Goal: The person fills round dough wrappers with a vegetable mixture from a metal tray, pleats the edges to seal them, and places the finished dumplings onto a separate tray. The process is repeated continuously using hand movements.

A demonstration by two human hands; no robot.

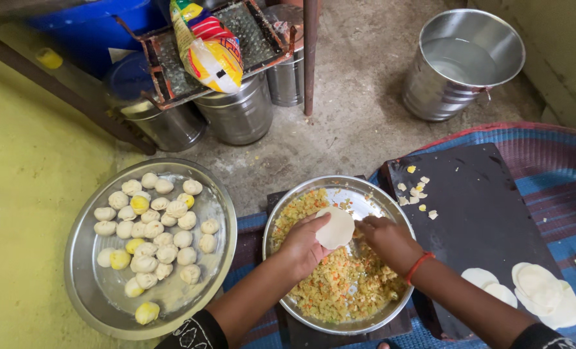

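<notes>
Person's two hands over steel bowl (365,194) of yellow-orange crumbly filling (346,284). Left hand (303,245) cupped, fingers curled around round dough wrapper (335,227), wrapper lying flat, face up; round, so no long axis. Right hand (388,240) fingers pinched down into filling beside wrapper, red thread on wrist. Right: dark board (481,213) with more wrappers (540,291). Left: wide steel tray (87,284) holding many folded dumplings (152,239). Farther: steel canisters (239,116), steel bucket (459,61) with water, yellow-red plastic packet (210,48) on rusty mesh rack (171,71).
</notes>
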